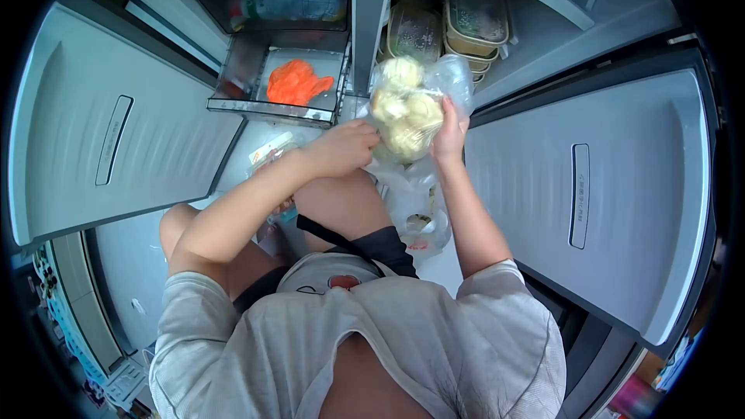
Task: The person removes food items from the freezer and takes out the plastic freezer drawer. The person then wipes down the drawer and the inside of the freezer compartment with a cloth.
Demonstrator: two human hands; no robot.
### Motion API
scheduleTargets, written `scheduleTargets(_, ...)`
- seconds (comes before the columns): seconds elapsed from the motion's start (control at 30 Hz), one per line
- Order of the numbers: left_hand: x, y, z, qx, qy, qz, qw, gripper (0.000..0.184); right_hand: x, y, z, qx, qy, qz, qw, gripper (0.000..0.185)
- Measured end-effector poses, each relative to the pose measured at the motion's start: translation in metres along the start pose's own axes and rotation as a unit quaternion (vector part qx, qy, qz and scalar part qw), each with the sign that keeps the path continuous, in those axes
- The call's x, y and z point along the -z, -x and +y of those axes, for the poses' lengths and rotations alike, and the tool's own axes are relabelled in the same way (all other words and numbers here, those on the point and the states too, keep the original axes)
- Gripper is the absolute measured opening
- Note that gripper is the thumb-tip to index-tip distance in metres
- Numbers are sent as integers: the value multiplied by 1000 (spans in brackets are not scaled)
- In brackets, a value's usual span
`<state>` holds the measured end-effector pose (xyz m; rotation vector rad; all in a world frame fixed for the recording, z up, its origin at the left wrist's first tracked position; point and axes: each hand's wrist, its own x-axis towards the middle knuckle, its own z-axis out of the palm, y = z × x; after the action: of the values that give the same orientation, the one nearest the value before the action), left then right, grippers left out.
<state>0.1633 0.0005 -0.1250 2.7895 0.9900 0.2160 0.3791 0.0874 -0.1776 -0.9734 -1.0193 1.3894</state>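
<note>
So the thing in hand is a clear plastic bag [415, 109] stuffed with pale, rounded lumps [403, 138], maybe buns or dumplings, can't tell which through the film. It's held up in the air in front of the fridge, a bit to the right of the front right corner of the pulled-out drawer [272, 112], the one with the orange bag [295, 83] in it. The stacked containers [475, 12] are up behind it, and there's a white plastic bag [423, 217] down below.

Right hand [450, 130] is clamped on the right side of the bag, thumb across the front. Left hand [348, 147] is at the lower left edge with its fingers curled in close; can't tell if they're actually pinching the film or just beside it.

Handling-wise, I'd guess light to middling weight, with a floppy skin that lets the lumps slump about. The film looks slick, more so if it's cold and damp. If the lumps are soft they'd dent under a hard squeeze; if frozen, they'd be stiff and knock together. Best hold imo: one palm under the bottom, other hand on the loose, bunched film at the upper right. I wouldn't trust thin plastic pinched at one edge.
</note>
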Motion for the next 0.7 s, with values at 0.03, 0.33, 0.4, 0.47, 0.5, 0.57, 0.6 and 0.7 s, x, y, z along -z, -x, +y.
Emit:
scheduleTargets(0.03, 2, 6, -3, 19, 16, 14, 1000, 8, 9, -1, 0, 47, 114, -22, 992, 17)
scheduleTargets(0.33, 4, -10, -10, 49, -15, 102, 993, 9, 18, -17, -17, 313, 514, -521, 605, 26)
scheduleTargets(0.4, 0, -18, -2, 40, -28, 114, 992, 9, 21, -10, 8, 264, 615, -438, 600, 26)
scheduleTargets(0.47, -2, -30, 5, 31, -14, 194, 980, 9, -2, 0, -12, 249, 659, -401, 585, 27)
scheduleTargets(0.5, -1, -34, 6, 24, -8, 236, 971, 10, -15, 2, -22, 196, 615, -421, 637, 27)
scheduleTargets(0.57, 4, -36, 5, 60, -16, 185, 981, 10, -34, 3, -31, 81, 518, -455, 720, 27)
scheduleTargets(0.6, 6, -34, 5, 77, -17, 158, 984, 11, -22, -5, -8, 45, 495, -486, 719, 33)
scheduleTargets(0.7, 3, -25, 12, 85, -19, 208, 974, 17, 6, -28, 28, -2, 653, -572, 496, 21)
